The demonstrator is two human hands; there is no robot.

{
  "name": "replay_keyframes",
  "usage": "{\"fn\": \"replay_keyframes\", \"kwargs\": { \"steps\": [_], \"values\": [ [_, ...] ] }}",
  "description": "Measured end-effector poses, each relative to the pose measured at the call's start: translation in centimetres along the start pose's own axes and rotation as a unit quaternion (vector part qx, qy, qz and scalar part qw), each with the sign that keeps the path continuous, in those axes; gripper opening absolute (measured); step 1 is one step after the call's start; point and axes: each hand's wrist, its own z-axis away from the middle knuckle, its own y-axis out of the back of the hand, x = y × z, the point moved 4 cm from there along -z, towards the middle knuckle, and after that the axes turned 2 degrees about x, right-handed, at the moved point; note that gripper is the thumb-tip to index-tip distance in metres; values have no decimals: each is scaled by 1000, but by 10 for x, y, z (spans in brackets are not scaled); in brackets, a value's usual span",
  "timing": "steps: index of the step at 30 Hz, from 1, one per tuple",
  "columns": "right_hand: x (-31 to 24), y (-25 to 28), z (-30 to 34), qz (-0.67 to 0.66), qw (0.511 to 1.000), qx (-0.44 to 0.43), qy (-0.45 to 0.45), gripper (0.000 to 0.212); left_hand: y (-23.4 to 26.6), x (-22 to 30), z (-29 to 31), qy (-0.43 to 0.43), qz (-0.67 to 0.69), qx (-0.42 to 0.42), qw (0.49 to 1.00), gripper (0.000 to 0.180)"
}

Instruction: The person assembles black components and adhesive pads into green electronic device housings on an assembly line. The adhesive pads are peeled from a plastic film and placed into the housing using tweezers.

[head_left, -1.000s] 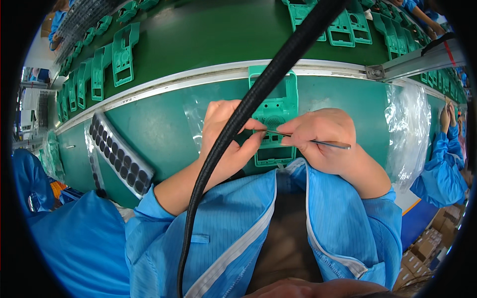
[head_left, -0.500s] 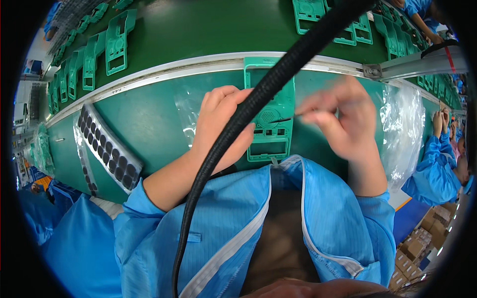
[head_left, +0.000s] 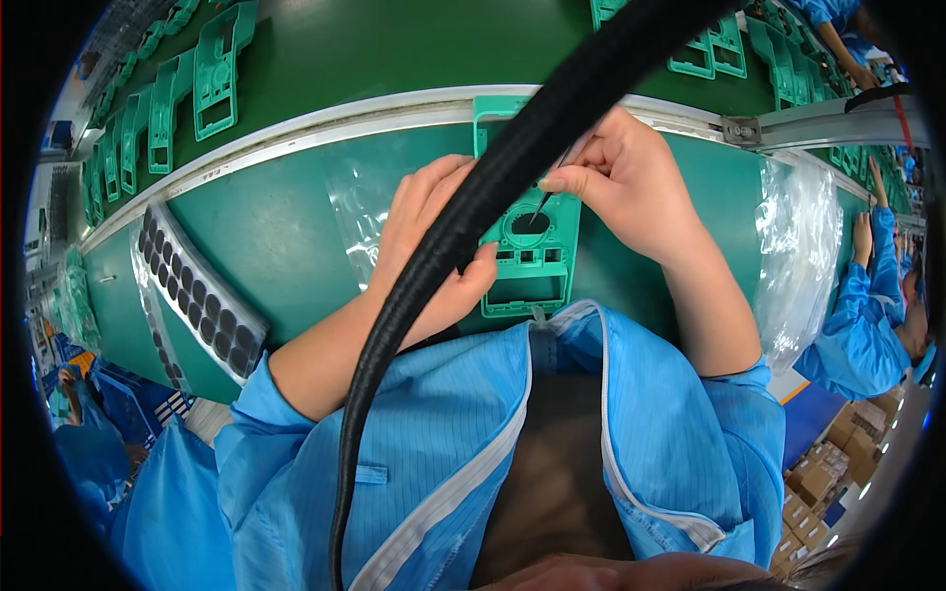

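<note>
A green plastic housing (head_left: pixel 566 241) with rectangular cut-outs lies on the bench in front of me. A black round pad (head_left: pixel 522 226) lies over its round grille. My left hand (head_left: pixel 426 231) grips the housing's left side, thumb at the edge; a thick black cable hides part of the fingers. In a pinch, my right hand (head_left: pixel 626 187) holds slim dark tweezers (head_left: pixel 541 206) whose tip meets the pad. To my left lies a clear sheet of black round pads (head_left: pixel 219 307), with a narrower strip beside it.
The black cable (head_left: pixel 434 256) crosses the view diagonally. Clear plastic bags (head_left: pixel 803 261) lie at the right, and clear film (head_left: pixel 350 212) lies beside my left hand. Beyond a metal rail (head_left: pixel 296 138), more green housings (head_left: pixel 217 74) stand on a dark green surface. Co-workers sit at both sides.
A black round pad now covers the grille, which was bare before. My right hand has moved in from the right over the housing, bringing the tweezers' tip to the pad.
</note>
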Motion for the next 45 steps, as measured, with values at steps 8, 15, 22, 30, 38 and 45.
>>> {"fn": "replay_keyframes", "kwargs": {
  "steps": [8, 15, 22, 30, 38, 45],
  "values": [
    [-4, -4, 4, 10, 1000, 8, 1, 20, -2, -2, 2, 10, 5, -6, 1000, 68],
    [-16, -7, 0, 73, 997, 5, -4, 21, -4, -3, 5, 19, 1, -17, 1000, 73],
    [-13, -6, -3, 94, 995, 3, -35, 20, -5, -3, 6, 17, -8, -16, 1000, 75],
    [-6, 1, 0, 65, 997, -1, -46, 18, -14, -2, 3, 15, -4, -12, 1000, 76],
    [-8, 11, 2, 104, 992, -6, -74, 18, -22, 1, -3, 21, -15, -18, 1000, 77],
    [-8, 15, 1, 99, 991, -13, -86, 19, -25, 4, -6, 35, -35, -36, 998, 77]
  ]
}}
